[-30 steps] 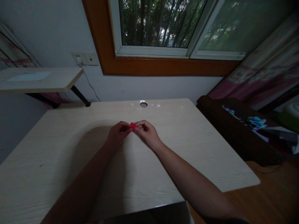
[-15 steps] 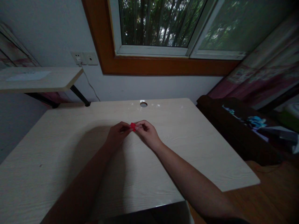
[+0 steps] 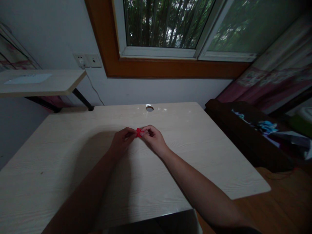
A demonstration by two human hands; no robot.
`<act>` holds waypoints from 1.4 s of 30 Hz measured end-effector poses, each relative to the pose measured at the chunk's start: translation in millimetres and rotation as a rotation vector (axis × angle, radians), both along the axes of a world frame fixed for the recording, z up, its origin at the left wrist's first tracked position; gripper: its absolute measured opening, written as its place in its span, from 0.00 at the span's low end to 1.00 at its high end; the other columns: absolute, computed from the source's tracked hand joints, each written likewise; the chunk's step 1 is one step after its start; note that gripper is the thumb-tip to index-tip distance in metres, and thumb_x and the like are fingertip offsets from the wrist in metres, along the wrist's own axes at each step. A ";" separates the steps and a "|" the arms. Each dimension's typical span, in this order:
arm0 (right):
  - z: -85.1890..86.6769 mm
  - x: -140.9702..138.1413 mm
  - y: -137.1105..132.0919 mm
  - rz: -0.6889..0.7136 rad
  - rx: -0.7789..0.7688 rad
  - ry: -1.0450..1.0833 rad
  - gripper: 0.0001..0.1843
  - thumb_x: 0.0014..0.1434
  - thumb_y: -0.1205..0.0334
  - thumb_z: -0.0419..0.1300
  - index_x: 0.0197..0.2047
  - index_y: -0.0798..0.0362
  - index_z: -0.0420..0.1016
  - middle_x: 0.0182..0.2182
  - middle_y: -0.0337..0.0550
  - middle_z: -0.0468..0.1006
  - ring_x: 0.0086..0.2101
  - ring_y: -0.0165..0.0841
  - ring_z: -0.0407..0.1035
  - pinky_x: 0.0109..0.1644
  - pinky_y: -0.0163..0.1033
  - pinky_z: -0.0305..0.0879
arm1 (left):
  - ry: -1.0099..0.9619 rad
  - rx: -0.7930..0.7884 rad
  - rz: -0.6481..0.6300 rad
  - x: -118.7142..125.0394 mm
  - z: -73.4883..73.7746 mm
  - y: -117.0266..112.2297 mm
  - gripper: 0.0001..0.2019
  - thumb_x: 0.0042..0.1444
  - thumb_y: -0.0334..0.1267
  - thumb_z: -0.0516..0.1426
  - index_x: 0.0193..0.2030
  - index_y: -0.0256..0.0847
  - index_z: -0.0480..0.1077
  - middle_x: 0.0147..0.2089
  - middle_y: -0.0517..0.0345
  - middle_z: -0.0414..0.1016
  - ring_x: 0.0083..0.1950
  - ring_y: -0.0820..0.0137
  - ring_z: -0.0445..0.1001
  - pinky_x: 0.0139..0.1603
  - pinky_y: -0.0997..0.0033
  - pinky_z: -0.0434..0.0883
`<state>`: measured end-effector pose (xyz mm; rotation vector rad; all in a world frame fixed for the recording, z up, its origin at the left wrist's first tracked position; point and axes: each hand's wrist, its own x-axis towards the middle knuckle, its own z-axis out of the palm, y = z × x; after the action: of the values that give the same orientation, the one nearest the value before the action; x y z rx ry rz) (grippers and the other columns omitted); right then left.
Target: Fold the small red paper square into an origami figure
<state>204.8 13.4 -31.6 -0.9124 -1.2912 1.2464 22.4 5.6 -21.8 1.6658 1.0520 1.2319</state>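
Note:
A small red folded piece (image 3: 138, 132), apparently paper, is held over the middle of the pale wood-grain table (image 3: 170, 175). My left hand (image 3: 121, 139) pinches its left side between thumb and fingertips. On the other side, my right hand (image 3: 154, 138) grips the right edge in a similar pinch. The fingertips cover parts of the piece, so its full shape is hidden. Both hands are close to the tabletop; whether they rest on it I cannot tell.
A round cable hole (image 3: 149, 109) is near the table's back edge. At the left stands a raised shelf (image 3: 60, 86) with a paper sheet (image 3: 29, 78) on it. A dark brown piece of furniture (image 3: 231, 136) holding assorted items stands beyond the right edge.
The left fingers have shifted slightly on the red piece, and its visible outline differs a little. Both hands stay in nearly the same place.

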 end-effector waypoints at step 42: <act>4.0 1.1 -1.2 -0.022 0.021 0.002 0.12 0.55 0.55 0.67 0.39 0.50 0.75 0.33 0.40 0.77 0.33 0.31 0.70 0.41 0.39 0.67 | 0.009 0.039 0.067 2.3 -6.9 5.8 0.10 0.54 0.40 0.64 0.37 0.41 0.67 0.33 0.60 0.75 0.34 0.72 0.76 0.37 0.72 0.74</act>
<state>205.9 12.2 -27.7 -0.9076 -1.2871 1.2144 24.7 11.4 -28.7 1.6782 1.1039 1.2970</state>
